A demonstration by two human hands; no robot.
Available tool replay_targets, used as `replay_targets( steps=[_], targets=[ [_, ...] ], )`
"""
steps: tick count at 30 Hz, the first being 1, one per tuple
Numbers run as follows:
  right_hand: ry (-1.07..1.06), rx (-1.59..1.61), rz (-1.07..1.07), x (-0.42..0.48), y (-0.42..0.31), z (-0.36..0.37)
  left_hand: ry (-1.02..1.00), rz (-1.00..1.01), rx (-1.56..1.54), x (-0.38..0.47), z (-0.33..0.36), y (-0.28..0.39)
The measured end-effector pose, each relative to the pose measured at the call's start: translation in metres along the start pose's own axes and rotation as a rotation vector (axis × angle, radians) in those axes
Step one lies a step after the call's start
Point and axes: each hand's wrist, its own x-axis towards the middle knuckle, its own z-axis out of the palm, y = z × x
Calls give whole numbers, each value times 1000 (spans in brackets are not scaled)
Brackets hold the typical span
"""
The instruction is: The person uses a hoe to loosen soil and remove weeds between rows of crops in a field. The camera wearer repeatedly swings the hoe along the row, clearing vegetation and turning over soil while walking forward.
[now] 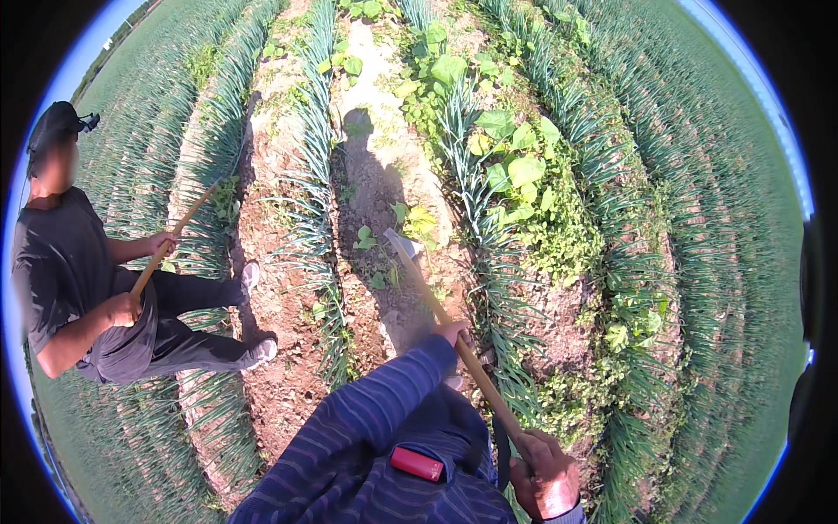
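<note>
My left hand [453,333] is closed around the middle of a long wooden hoe handle [481,376]. Nearer my body, my right hand [543,468] grips the same handle towards its rear end. The pale metal hoe head [406,243] is low over the soil in the furrow, beside a yellow-green broad-leaved weed [419,221]; whether it touches the ground cannot be told. Smaller weeds [365,238] grow just left of the hoe head. A row of green onion plants [314,157] stands left of the furrow, another [466,144] right of it.
At the left a co-worker [72,262] in dark clothes holds a long wooden pole [173,236], with shoes on the neighbouring soil strip [281,367]. Large broad-leaved weeds [526,171] and dense low weeds [563,245] crowd the right-hand row. A red box-shaped object [417,464] is at my front.
</note>
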Motion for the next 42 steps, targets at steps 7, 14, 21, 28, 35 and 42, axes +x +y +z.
replay_targets(
  steps=[7,14,21,28,35,42],
  targets=[
    [24,-38,-75,-4,-14,11,-90,56,163,14,-19,7],
    [31,-44,-96,-17,-21,14,-129,42,139,26,-40,1],
    [56,-36,-134,-17,-23,17,-81,16,340,39,-48,7],
    [35,-14,-136,-19,-20,16,-31,51,352,57,-51,5],
    [-46,-29,-104,-26,-22,20,-57,7,269,49,-55,4],
    [-42,0,-151,-31,-21,19,-134,15,266,43,-61,6]
  ],
)
